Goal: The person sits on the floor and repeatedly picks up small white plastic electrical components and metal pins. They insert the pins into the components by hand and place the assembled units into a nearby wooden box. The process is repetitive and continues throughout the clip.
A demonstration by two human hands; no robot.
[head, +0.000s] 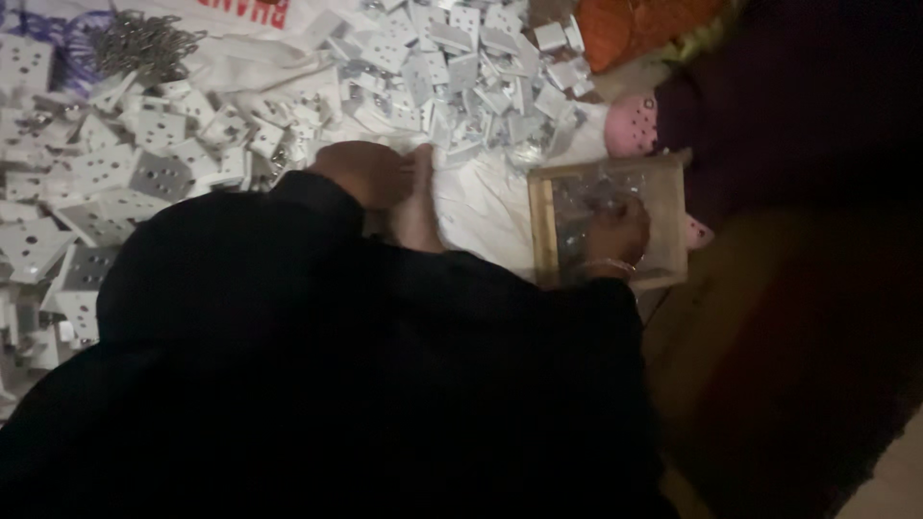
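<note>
Wooden tray (544, 223) of small shiny metal bits sits on the white cloth (481, 207) just off to the person's right, close enough that the right hand (615, 234) can dip straight in. That hand is down inside the tray with fingers curled into the pieces, though I can't tell if it's actually pinching anything, too dark and blurry. Left hand (363, 173) rests by a bare foot (419, 207), knuckles up; its grip is hidden from me as well. White perforated metal plates (144, 173) are dumped in loose heaps across the cloth, probably so they're all within reach from a seated spot. Count: one tray, two hands, one foot showing, and way too many plates to count, dozens easily.
</note>
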